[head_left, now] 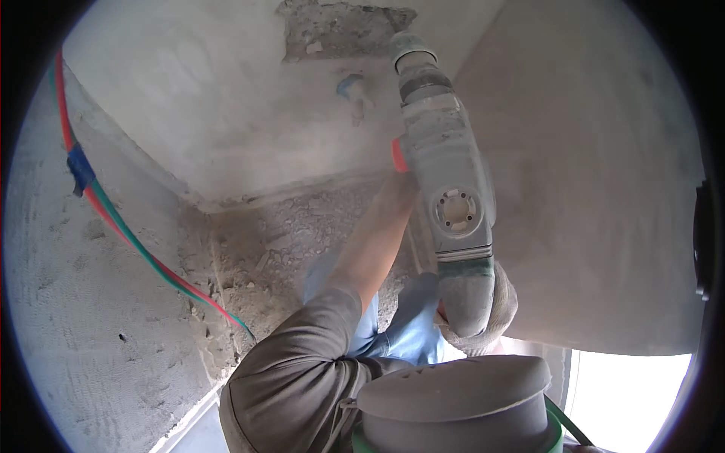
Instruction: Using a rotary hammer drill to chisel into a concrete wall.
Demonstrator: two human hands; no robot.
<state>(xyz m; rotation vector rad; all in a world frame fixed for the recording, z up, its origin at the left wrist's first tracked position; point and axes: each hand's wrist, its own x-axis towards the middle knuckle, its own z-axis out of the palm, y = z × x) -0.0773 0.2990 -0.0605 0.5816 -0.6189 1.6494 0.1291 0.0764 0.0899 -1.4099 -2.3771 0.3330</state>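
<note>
A: Where is the tool?
B: The long gray, dust-coated power tool with a rounded plastic body (451,162) runs from twelve o'clock to five, just right of centre. Its pale green cup-like collar (411,47) overlaps the lower right edge of the rough, broken gray patch (340,32) in the pale plaster wall (211,98), though I can't tell if they touch.

A: And the hands?
B: The right hand, in a pale, dusty glove (503,308), is wrapped around the rear grip at five o'clock. The left hand (406,184) slips behind the body, beside a small orange-red part (399,155) (its fingers are hidden, so I can't tell how they stand).

A: What else is around?
B: A red and green pair of thin cables (121,223), bound with blue tape (80,167), curves from ten o'clock to eight. Gray rubble (302,226) covers the ground near the centre, behind legs in light blue trousers (414,325). A gray, round-topped piece with a green rim (453,389) sits close at six.
</note>
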